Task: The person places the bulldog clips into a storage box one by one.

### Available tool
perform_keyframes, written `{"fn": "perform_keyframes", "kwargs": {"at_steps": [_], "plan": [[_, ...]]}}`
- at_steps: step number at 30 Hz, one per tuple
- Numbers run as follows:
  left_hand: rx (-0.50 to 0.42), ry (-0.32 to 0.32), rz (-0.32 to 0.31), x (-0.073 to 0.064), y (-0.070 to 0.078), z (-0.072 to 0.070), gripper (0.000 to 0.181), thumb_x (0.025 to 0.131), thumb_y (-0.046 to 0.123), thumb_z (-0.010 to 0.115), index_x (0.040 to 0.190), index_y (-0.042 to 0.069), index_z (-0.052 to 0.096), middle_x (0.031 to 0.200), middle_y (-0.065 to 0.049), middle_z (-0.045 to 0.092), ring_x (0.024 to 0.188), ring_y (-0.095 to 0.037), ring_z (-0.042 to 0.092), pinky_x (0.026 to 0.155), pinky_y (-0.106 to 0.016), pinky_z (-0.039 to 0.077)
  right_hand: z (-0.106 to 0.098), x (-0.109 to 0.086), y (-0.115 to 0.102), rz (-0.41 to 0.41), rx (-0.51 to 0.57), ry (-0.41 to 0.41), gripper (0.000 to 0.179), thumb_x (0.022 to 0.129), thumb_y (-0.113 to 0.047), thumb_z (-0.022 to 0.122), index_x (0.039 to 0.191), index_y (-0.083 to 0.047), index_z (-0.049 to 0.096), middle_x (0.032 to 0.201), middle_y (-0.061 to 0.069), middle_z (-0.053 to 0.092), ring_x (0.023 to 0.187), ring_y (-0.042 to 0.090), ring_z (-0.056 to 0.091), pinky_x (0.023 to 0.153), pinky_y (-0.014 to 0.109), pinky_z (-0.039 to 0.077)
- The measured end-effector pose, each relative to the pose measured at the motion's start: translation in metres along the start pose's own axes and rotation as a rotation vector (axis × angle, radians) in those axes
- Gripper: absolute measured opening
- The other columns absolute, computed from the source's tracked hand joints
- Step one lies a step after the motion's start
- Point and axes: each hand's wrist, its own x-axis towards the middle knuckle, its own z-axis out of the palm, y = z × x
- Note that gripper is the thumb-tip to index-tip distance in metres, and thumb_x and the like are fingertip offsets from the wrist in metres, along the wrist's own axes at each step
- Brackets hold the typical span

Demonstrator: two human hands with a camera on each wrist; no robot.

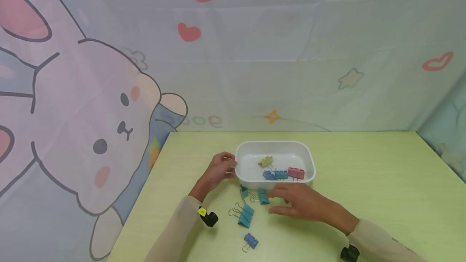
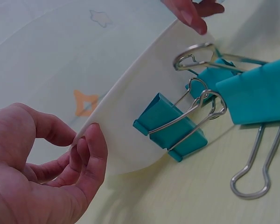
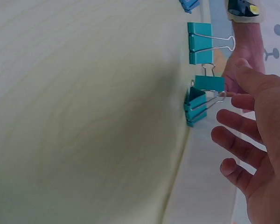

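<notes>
My left hand (image 1: 216, 171) pinches the left rim of a white plastic tray (image 1: 251, 159) between thumb and fingers. Just in front of the tray, my right hand (image 1: 303, 203) hovers with spread, slightly bent fingers, holding nothing. Its fingertips are nearest a teal binder clip (image 1: 263, 196). Another teal binder clip (image 1: 244, 191) lies close to the tray's front left corner, and a larger teal binder clip (image 1: 246, 216) is nearer to me. Inside the tray are a yellow binder clip (image 1: 265, 161), a blue one, a teal one and a pink binder clip (image 1: 296, 172).
A small blue binder clip (image 1: 251, 240) lies on the light yellow table (image 1: 364, 173), nearest to me. Behind the table hangs a printed cloth (image 1: 255, 72) with a rabbit and hearts. Black cameras (image 1: 208, 217) are strapped at both wrists.
</notes>
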Motion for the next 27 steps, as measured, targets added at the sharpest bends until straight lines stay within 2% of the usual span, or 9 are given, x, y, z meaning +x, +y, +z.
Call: {"fn": "perform_keyframes", "kwargs": {"at_steps": [9,17,27], "plan": [[0.005,0.001,0.006,0.001,-0.002,0.0,0.036,0.099,0.007,0.059,0.131,-0.008,0.052,0.123,-0.029,0.059,0.094,-0.03,0.068,0.085,-0.039,0.062,0.021,0.001,0.007,0.053,-0.057,0.074,0.032,0.099,-0.045,0.069,0.115,-0.017,0.075,0.103,-0.008,0.071,0.081,0.009,0.061,0.076,0.026,0.055],[0.01,0.001,0.014,0.0,-0.002,0.0,0.036,0.1,0.008,0.059,0.131,-0.008,0.052,0.124,-0.029,0.059,0.099,-0.034,0.068,0.086,-0.042,0.062,0.034,0.004,0.01,0.092,-0.131,0.131,0.032,0.096,-0.049,0.07,0.11,-0.02,0.075,0.099,-0.012,0.07,0.082,0.004,0.059,0.076,0.028,0.055],[0.012,-0.008,0.009,0.0,-0.002,0.0,0.037,0.1,0.009,0.059,0.132,-0.009,0.051,0.125,-0.03,0.058,0.101,-0.037,0.068,0.088,-0.044,0.061,0.044,0.009,0.011,0.107,-0.18,0.174,0.03,0.093,-0.049,0.074,0.101,-0.021,0.072,0.09,-0.011,0.067,0.074,0.004,0.052,0.067,0.025,0.049]]}}
